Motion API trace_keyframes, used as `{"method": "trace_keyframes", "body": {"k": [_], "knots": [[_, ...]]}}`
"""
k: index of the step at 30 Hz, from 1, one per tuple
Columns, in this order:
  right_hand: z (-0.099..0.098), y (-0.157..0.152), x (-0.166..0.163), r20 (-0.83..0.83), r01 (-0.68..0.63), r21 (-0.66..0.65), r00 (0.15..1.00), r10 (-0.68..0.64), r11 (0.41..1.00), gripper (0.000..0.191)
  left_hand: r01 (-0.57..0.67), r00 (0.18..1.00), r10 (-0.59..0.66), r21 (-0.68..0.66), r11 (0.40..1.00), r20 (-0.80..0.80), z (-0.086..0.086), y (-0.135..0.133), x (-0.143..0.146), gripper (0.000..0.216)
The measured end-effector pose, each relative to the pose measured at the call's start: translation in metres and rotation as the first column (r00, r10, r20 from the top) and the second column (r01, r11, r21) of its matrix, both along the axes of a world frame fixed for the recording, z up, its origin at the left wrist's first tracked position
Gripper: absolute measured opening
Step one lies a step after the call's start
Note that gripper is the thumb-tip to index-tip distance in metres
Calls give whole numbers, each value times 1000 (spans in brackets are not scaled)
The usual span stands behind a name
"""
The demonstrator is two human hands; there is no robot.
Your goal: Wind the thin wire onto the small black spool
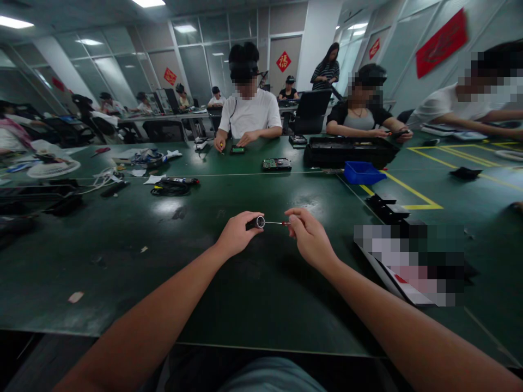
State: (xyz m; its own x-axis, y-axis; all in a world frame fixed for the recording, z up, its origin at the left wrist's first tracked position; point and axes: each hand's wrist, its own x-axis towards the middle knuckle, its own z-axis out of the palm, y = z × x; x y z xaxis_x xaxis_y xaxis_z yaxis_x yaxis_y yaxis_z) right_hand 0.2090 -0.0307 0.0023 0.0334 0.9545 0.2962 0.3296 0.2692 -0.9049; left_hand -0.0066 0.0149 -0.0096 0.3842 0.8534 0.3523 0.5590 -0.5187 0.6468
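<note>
My left hand (pixel 238 234) is closed around a small black cylinder (pixel 260 222), whose round, silver-rimmed end faces me; it looks like a flashlight, though its exact kind is hard to make out. In my right hand (pixel 308 234) is a screwdriver with a red handle (pixel 286 223), gripped between thumb and fingers. Its thin metal shaft (pixel 273 222) points left, and the tip meets or nearly meets the cylinder's rim. Both hands are held over the green table (pixel 253 294), close to its front edge.
A blue bin (pixel 363 173) and a long black casing (pixel 347 152) lie at the back right. A hard drive (pixel 277 164) is straight ahead, with a coiled black cable (pixel 174 187) to its left. A blurred-out flat item (pixel 392 267) rests right. A co-worker (pixel 250 109) sits opposite.
</note>
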Motion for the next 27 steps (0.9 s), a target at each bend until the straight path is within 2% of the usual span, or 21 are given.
{"method": "trace_keyframes", "body": {"k": [6,11,14,17,21,27], "knots": [[-6,6,-4,-329,3,-1,944,-3,1000,27,-10,1000,10,6,1000,16,4,-3,4,39],[-9,10,-6,-616,-51,-89,787,-15,995,30,64,997,-68,72,995,46,8,1,2,38],[-9,14,-5,-698,-85,-198,712,-80,976,28,102,995,-104,115,988,4,9,5,0,35],[-10,15,-3,-638,11,-261,748,-181,965,25,72,997,-69,77,994,-45,8,5,1,33],[-8,11,-3,-478,111,-145,862,-168,983,23,59,995,-57,23,998,-79,5,3,3,35],[-7,8,-2,-341,116,9,934,-106,993,24,74,988,-70,25,997,-137,5,3,3,36]]}}
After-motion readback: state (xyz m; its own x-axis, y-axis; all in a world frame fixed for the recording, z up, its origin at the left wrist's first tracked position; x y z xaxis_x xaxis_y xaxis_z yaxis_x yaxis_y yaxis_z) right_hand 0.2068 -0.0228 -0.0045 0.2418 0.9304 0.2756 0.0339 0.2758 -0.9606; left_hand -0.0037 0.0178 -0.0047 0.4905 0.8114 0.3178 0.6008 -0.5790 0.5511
